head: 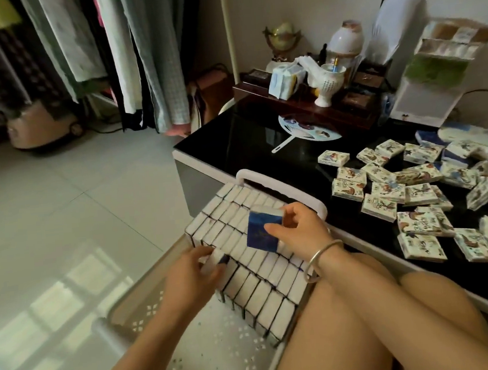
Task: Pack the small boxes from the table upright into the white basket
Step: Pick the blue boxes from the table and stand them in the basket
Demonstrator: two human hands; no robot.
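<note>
A white basket (277, 183) stands on the floor between my knees and the table, with rows of small boxes (252, 269) standing upright in it. My right hand (302, 232) pinches one small box (262, 231) with a blue face, held just above the packed rows. My left hand (191, 272) rests on the left end of a row, its fingers curled round a box (218, 258) there. Several loose small boxes (413, 200) with bird pictures lie flat on the black table (250, 131) to the right.
A white hand fan (305, 129), a dark wooden tray with a vase and tissue packs (312, 97), and a white shelf unit (432, 73) stand at the back of the table. Hanging clothes (103, 50) fill the far left. My knees (392, 304) sit beside the basket.
</note>
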